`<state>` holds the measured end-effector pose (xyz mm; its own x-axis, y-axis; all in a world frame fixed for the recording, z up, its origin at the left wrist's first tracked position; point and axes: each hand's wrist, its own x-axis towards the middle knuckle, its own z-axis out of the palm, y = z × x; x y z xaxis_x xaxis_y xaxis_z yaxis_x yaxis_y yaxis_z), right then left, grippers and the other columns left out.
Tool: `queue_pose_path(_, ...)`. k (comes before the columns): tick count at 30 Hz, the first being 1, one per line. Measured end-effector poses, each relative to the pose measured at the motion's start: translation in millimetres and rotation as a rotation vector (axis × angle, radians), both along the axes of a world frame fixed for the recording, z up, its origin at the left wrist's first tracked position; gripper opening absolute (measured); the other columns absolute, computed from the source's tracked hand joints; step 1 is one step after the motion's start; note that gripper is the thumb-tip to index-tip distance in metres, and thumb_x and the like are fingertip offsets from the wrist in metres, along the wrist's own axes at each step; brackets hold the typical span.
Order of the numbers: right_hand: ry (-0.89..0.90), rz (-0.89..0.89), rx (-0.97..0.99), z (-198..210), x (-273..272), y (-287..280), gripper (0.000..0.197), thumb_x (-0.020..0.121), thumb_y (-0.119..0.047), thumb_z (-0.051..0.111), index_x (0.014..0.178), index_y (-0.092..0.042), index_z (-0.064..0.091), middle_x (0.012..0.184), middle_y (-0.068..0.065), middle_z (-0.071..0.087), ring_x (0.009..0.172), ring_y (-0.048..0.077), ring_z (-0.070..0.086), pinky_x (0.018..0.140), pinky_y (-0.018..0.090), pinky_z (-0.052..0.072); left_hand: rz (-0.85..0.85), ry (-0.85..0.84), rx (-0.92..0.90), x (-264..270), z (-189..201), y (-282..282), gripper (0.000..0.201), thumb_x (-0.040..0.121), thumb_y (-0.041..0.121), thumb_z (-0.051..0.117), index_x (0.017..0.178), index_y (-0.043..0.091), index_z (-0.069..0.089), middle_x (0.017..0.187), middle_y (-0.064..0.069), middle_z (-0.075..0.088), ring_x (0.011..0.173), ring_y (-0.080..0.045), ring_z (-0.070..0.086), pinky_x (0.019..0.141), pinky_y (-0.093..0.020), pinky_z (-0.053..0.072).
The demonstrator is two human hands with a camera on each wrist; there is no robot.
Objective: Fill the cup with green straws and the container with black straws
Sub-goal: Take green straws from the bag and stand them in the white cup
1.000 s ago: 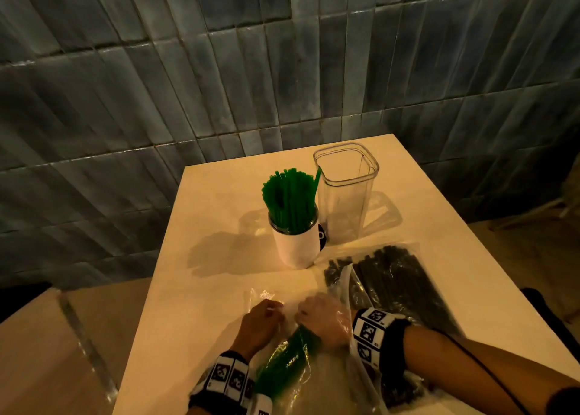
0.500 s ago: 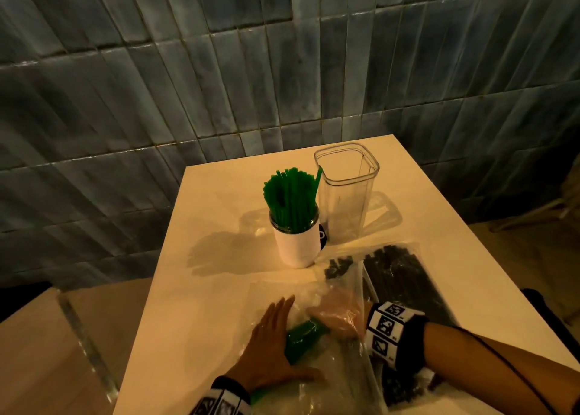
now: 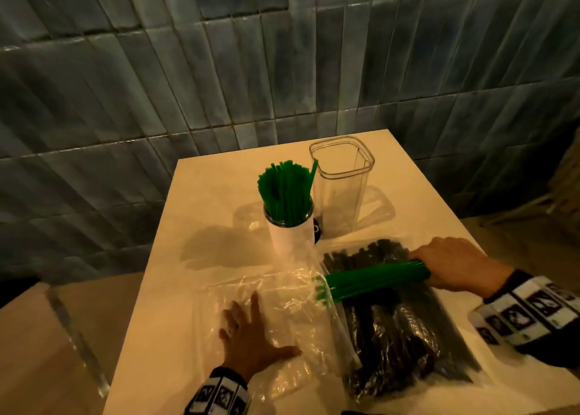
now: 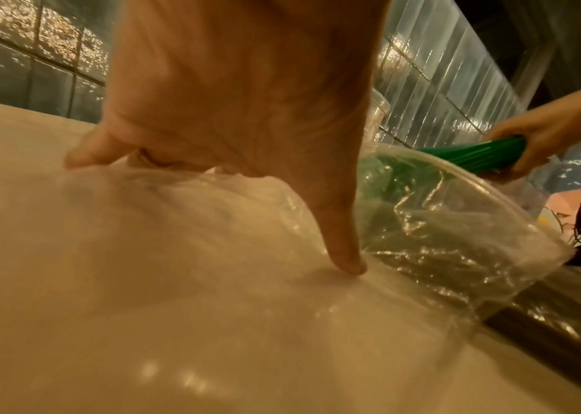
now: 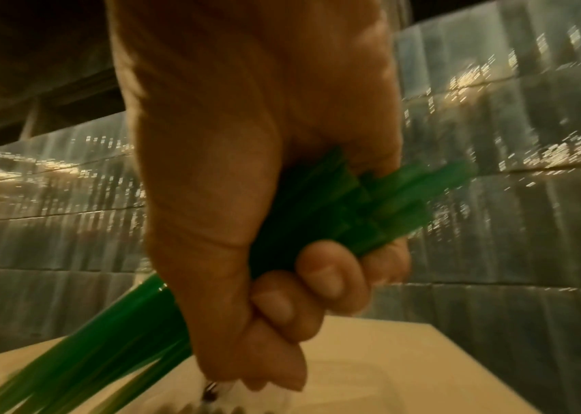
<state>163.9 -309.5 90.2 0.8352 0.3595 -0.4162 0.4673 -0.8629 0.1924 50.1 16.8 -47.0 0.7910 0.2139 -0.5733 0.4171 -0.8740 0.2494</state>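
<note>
A white cup [image 3: 287,237] packed with green straws [image 3: 284,190] stands mid-table, and beside it on the right an empty clear container [image 3: 340,188]. My right hand [image 3: 452,265] grips a bundle of green straws [image 3: 373,279] [image 5: 321,213] at one end, held level above a clear bag of black straws [image 3: 398,326]. The bundle's far end has just left the mouth of a clear plastic bag [image 3: 282,298] [image 4: 441,229]. My left hand [image 3: 251,333] [image 4: 246,98] lies flat, fingers spread, pressing that bag onto the table.
The beige table [image 3: 213,213] ends against a grey tiled wall [image 3: 219,69] behind the cup and container. Its left edge drops to a lower tan surface [image 3: 47,336]. The bag of black straws fills the near right of the table.
My right hand has drawn the green straw bundle out of the clear bag, moving right and over the black straws. My left hand went from pinching the bag to pressing it flat.
</note>
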Motion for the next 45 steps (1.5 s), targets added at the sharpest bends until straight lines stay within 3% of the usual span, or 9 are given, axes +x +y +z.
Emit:
queue_pose_path(13,-0.154,0.008,0.122,37.8,-2.3,29.5,0.034,0.089,-0.039,0.049,0.123,-0.037,0.047,0.11,-0.001,0.059,0.103,0.02,0.057,0.075,0.029,0.039,0.021,0.144,0.094,-15.2,39.4,8.2,0.154,0.031,0.095,0.047,0.146,0.019,-0.022,0.141,-0.023,-0.042,0.138,-0.048,-0.015,0.109,-0.062,0.014)
queue_pose_path(17,-0.15,0.107,0.087,38.7,-5.8,62.8,0.041,0.09,-0.03,0.051,0.13,-0.03,0.044,0.119,0.004,0.057,0.107,0.024,0.057,0.08,0.029,0.04,-0.092,-0.403,0.037,-4.7,64.8,4.3,0.139,0.043,0.094,0.046,0.14,0.031,-0.032,0.147,-0.011,-0.037,0.142,-0.033,-0.015,0.114,-0.051,0.01)
queue_pose_path(21,-0.148,0.267,0.113,44.3,-20.0,97.2,0.034,0.091,-0.017,0.047,0.124,-0.022,0.049,0.117,0.007,0.059,0.106,0.028,0.058,0.08,0.033,0.042,-0.274,-0.841,0.09,13.6,76.3,-9.8,0.113,0.061,0.07,0.068,0.148,0.025,0.011,0.153,-0.009,0.024,0.141,-0.026,0.021,0.109,-0.045,0.023)
queue_pose_path(24,-0.139,0.365,0.129,47.2,-31.1,119.0,0.037,0.091,-0.015,0.046,0.128,-0.019,0.047,0.117,0.009,0.059,0.107,0.031,0.057,0.077,0.035,0.04,-0.319,-0.907,0.038,21.4,80.9,-19.9,0.063,0.063,0.042,0.081,0.116,0.025,0.053,0.094,0.004,0.07,0.083,-0.019,0.067,0.073,-0.038,0.056)
queue_pose_path(26,-0.127,0.388,0.171,49.0,-31.0,124.0,0.036,0.089,-0.021,0.051,0.124,-0.018,0.048,0.117,0.008,0.059,0.106,0.031,0.057,0.071,0.033,0.033,-0.306,-0.89,-0.001,20.7,80.0,-22.2,0.034,0.063,0.036,0.081,0.087,0.024,0.059,0.064,0.007,0.064,0.051,-0.014,0.06,0.045,-0.023,0.039)
queue_pose_path(31,0.042,0.27,0.567,63.0,-23.9,118.5,0.063,0.069,-0.07,0.062,0.117,-0.03,0.05,0.114,-0.01,0.053,0.101,0.009,0.049,0.082,0.028,0.044,-0.212,-0.839,-0.097,19.1,74.8,-21.4,0.02,0.072,0.04,0.068,0.08,0.023,0.061,0.062,0.004,0.062,0.051,-0.015,0.056,0.049,-0.021,0.027)
queue_pose_path(36,0.041,0.29,0.719,62.2,-33.7,132.1,0.047,0.079,-0.064,0.055,0.106,-0.026,0.06,0.105,-0.008,0.057,0.094,0.007,0.051,0.083,0.028,0.048,-0.086,-0.901,-0.341,29.6,74.9,-38.5,0.024,0.07,0.046,0.058,0.07,0.021,0.061,0.058,0.005,0.063,0.048,-0.005,0.049,0.046,-0.018,0.036)
queue_pose_path(41,-0.062,-0.102,1.372,66.5,-21.6,117.1,0.086,0.056,-0.059,0.072,0.131,-0.036,0.037,0.126,-0.009,0.05,0.11,0.002,0.05,0.096,0.021,0.043,0.163,-0.947,-0.517,34.4,79.4,-34.9,0.013,0.074,0.017,0.078,0.076,0.025,0.068,0.049,0.014,0.055,0.05,-0.004,0.052,0.046,-0.01,0.035)
queue_pose_path(45,0.399,-0.327,1.796,42.7,-20.3,118.0,0.121,0.036,-0.048,0.09,0.137,-0.038,0.026,0.126,-0.003,0.057,0.113,0.007,0.058,0.094,0.027,0.05,0.168,-0.877,-0.84,37.3,92.1,-48.6,0.02,0.073,0.023,0.079,0.062,0.033,0.065,0.05,0.01,0.056,0.043,-0.001,0.043,0.046,-0.019,0.036)
